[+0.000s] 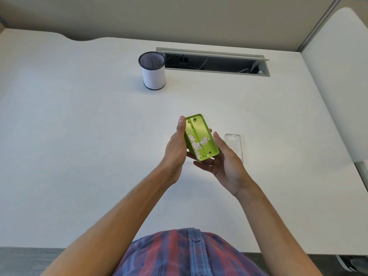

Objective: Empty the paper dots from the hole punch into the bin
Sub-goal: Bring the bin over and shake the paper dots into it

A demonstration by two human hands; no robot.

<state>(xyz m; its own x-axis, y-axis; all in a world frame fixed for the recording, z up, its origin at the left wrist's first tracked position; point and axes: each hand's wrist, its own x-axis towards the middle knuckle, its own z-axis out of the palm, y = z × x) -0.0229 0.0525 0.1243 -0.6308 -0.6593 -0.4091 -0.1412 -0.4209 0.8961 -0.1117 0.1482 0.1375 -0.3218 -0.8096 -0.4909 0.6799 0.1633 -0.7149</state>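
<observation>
A lime-green hole punch is held upside down above the white desk, its open underside facing me. White paper dots lie loose in that underside, mostly in its near half. My left hand grips the punch's left side, thumb along the edge. My right hand cups it from below and on the right. A clear plastic cover lies flat on the desk just right of my right hand. The bin, a small black mesh cylinder with a white liner, stands upright at the back of the desk, well apart from the punch.
An open cable tray with a raised grey lid is sunk into the desk right behind the bin. The white desk stretches left and right; a second desk surface adjoins on the right. A beige partition stands behind.
</observation>
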